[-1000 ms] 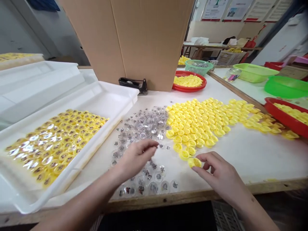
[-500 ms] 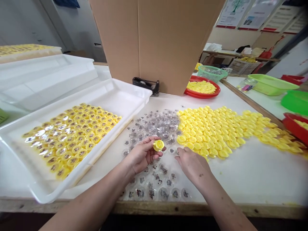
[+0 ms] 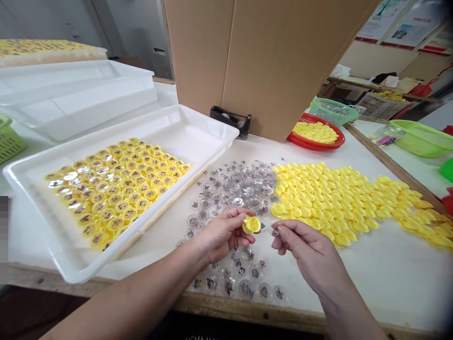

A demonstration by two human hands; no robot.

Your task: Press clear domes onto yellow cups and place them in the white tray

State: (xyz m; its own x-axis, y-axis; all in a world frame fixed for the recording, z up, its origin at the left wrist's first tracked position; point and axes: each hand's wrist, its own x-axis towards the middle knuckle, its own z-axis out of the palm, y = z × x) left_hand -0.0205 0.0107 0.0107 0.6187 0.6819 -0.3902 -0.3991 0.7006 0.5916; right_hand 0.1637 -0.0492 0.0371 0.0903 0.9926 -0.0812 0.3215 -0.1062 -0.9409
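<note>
Workroom counter, a yellow cap in the left grip

Posters (image 3: 399, 28) line the far wall of the workroom. A tall cardboard box (image 3: 265, 61) stands on the pale counter (image 3: 382, 274), with a black tape dispenser (image 3: 230, 120) against its foot.

Near the counter's front edge, the left hand (image 3: 222, 233) has a closed grip on a yellow plastic cap (image 3: 252, 225), which sits at its fingertips, raised above the counter between the two hands. The right hand (image 3: 304, 248) pinches a small glinting piece (image 3: 275, 231) between thumb and forefinger, just beside the cap. The piece is too small to make out clearly.

Clear plastic domes (image 3: 237, 186) with dark centres lie in a loose single layer beneath and beyond the hands, with more of them (image 3: 237, 278) close to the front edge. Loose yellow caps (image 3: 339, 203) spread in a dense patch to the right, meeting the domes along one side.

On the left, a white plastic tray (image 3: 85, 262) holds neat rows of yellow caps topped with shiny clear domes (image 3: 116, 189). Stacked white trays (image 3: 78, 99) sit behind it.

Farther along, a red plate (image 3: 304, 143) carries a heap of yellow caps beside a green basket (image 3: 334, 111). A lime-green basket (image 3: 421, 139) sits on the neighbouring table to the right.
</note>
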